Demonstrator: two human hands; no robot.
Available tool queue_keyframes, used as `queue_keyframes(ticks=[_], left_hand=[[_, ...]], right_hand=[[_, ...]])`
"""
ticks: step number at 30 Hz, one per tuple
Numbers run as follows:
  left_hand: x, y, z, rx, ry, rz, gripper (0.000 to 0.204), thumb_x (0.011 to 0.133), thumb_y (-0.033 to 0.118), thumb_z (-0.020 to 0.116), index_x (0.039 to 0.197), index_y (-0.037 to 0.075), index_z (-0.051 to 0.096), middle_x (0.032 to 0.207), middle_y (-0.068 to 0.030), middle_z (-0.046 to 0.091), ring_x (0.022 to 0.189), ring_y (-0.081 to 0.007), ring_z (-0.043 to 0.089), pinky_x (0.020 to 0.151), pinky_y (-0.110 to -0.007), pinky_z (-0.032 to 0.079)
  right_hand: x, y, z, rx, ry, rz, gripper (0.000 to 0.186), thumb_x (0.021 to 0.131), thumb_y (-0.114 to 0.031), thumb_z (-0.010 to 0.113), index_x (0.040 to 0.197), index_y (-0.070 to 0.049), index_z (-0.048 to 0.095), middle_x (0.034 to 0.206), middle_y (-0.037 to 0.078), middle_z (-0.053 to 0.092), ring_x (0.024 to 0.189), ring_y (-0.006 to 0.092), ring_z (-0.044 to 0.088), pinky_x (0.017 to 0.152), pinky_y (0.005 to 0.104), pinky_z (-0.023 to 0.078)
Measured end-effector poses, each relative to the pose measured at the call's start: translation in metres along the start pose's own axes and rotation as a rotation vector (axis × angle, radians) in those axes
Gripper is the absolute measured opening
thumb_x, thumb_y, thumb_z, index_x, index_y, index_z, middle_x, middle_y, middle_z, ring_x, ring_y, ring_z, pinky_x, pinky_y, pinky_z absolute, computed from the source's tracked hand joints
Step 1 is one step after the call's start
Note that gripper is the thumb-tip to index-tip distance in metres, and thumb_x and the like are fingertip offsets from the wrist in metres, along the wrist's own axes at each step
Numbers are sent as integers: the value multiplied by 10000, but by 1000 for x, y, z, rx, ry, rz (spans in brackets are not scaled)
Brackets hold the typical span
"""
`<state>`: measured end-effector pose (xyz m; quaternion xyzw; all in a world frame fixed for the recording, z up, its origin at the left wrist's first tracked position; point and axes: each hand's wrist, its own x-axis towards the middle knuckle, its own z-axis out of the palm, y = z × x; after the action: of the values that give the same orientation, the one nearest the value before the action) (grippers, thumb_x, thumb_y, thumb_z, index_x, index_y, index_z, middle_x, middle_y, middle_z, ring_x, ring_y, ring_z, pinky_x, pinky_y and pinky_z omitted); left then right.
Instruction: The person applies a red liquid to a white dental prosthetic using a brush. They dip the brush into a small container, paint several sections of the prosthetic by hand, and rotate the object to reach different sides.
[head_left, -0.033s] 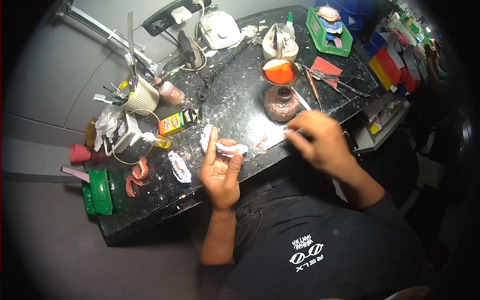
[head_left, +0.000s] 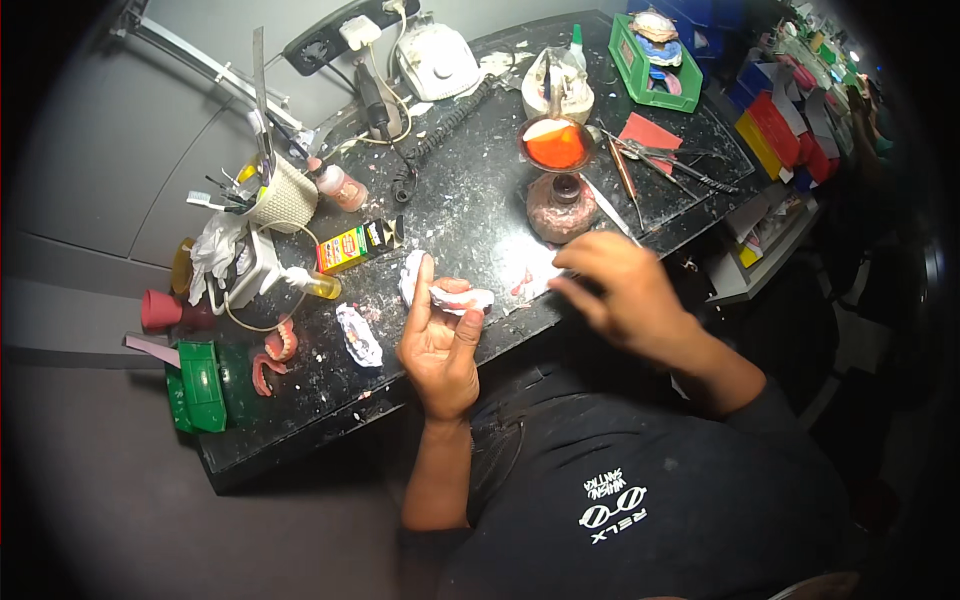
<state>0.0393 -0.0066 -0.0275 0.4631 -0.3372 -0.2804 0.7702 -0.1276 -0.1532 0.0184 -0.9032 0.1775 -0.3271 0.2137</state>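
Observation:
Cradled in my left hand (head_left: 440,360) is a white dental cast with pink material (head_left: 463,299), gripped between thumb and fingers; another white piece (head_left: 410,270) shows partly behind the raised index finger. My right hand (head_left: 620,290) is curled over a bright white surface with pink bits (head_left: 522,270), to the right of the cast, closed around something I cannot make out. A separate white cast (head_left: 358,335) lies left of my left hand, beside pink denture pieces (head_left: 279,340).
Behind are a burner (head_left: 560,212), a pan of red wax (head_left: 557,148), tools (head_left: 670,170) and a green bin (head_left: 680,95). At left stand a tool cup (head_left: 280,205), bottles (head_left: 325,284), a small box (head_left: 343,250) and green trays (head_left: 200,385). The bench's front edge (head_left: 250,450) runs below.
My right hand has shifted slightly left, nearer the cast. My left hand and the cast in it stay in the same position.

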Motion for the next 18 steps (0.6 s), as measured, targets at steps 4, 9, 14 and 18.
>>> queue_keyframes(ticks=[4, 9, 14, 18], left_hand=[[1, -1, 3, -29, 3, 5, 688, 914, -93, 638, 1508, -104, 291, 1161, -102, 576, 1031, -148, 604, 952, -279, 487], [-2, 3, 5, 30, -8, 2, 698, 912, -79, 655, 1509, -100, 296, 1163, -97, 575, 1021, -136, 597, 940, -270, 482], [-4, 1, 0, 33, -2, -3, 701, 913, -75, 655, 1513, -95, 293, 1160, -96, 575, 1013, -133, 596, 927, -264, 485], [-5, -2, 1, 78, -6, 13, 696, 907, -85, 657, 1509, -93, 307, 1158, -95, 573, 1001, -131, 593, 926, -264, 489]], right_hand=[[3, -9, 28, -61, -137, 17, 179, 777, -20, 706, 947, -77, 695, 1021, 83, 641, 866, 282, 634, 726, 396, 527], [4, -7, 35, -184, -167, -45, 115, 779, -36, 627, 886, -67, 655, 914, 75, 574, 851, 275, 597, 690, 390, 529], [13, -14, 10, -146, -165, -134, 98, 750, -18, 634, 843, -47, 622, 877, 100, 561, 853, 292, 594, 691, 405, 526], [50, -3, -49, -70, 224, -114, 73, 810, -11, 669, 862, -32, 622, 838, 127, 622, 808, 331, 626, 706, 422, 512]])
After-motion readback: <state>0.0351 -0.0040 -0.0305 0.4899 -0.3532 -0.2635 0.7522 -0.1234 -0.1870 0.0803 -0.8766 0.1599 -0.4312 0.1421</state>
